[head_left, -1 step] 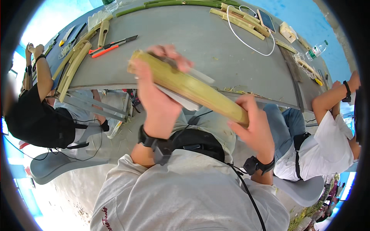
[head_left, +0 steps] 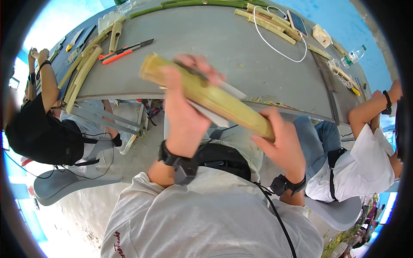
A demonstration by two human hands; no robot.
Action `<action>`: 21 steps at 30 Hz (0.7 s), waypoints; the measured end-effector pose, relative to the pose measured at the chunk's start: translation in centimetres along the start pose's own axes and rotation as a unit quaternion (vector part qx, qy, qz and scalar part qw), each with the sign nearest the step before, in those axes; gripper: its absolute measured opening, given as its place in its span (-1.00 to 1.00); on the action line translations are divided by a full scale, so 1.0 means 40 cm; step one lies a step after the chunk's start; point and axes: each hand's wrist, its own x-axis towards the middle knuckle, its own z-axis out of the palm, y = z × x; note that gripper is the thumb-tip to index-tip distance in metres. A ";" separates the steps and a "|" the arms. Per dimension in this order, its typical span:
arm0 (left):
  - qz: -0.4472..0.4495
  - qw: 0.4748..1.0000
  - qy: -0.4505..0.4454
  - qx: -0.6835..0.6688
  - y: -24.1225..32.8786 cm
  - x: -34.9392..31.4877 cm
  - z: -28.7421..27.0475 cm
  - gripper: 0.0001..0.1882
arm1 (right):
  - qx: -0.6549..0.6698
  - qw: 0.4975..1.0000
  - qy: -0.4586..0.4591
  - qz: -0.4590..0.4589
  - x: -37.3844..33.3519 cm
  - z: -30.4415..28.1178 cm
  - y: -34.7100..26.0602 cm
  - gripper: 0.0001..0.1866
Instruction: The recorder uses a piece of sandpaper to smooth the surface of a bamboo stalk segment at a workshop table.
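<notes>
A thick yellow-green bamboo piece [head_left: 221, 103] slants in front of me, over the near edge of the table. My right hand [head_left: 285, 139] holds its lower right end, thumb and fingers closed round it. Farther up, my left hand [head_left: 186, 122] grips a thin folded sheet [head_left: 233, 90] against the bamboo. The sheet is pale outside with a dark patch by the fingers and looks like sandpaper; its edges stick out on both sides. Motion blurs the left fingers and the bamboo's upper left end.
On the grey table [head_left: 206, 36] lie a red utility knife [head_left: 124, 52], split bamboo pieces [head_left: 84, 77], a phone [head_left: 297, 23] with a white cable and a plastic bottle [head_left: 353, 56]. People sit at both sides, a black sleeve [head_left: 32, 124] left and a white shirt [head_left: 359, 165] right.
My left hand and the sheet have slid a little along the bamboo toward my right hand. The bamboo has shifted slightly to the left with my right hand still on its end.
</notes>
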 end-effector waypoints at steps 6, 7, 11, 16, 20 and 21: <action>-0.050 0.994 0.073 0.059 -0.020 -0.033 0.017 -0.76 | -0.104 0.992 0.001 -0.076 0.022 0.013 -0.027 -0.53; -0.041 0.997 0.056 0.042 0.006 -0.020 0.003 -0.74 | -0.102 0.993 -0.003 -0.059 0.014 0.006 -0.023 -0.51; 0.031 0.992 0.118 0.036 0.080 0.029 0.007 -0.73 | -0.090 0.993 0.021 -0.072 -0.001 -0.017 -0.015 -0.48; -0.083 0.985 0.137 0.064 -0.033 -0.023 0.046 -0.74 | -0.085 0.993 0.042 -0.069 0.031 0.020 -0.055 -0.52; -0.035 0.994 0.088 0.056 0.014 -0.008 0.014 -0.73 | -0.118 0.991 0.017 -0.057 0.021 0.013 -0.034 -0.57; -0.038 0.994 0.091 0.056 0.046 0.004 0.010 -0.73 | -0.118 0.991 0.014 -0.054 0.013 0.005 -0.031 -0.57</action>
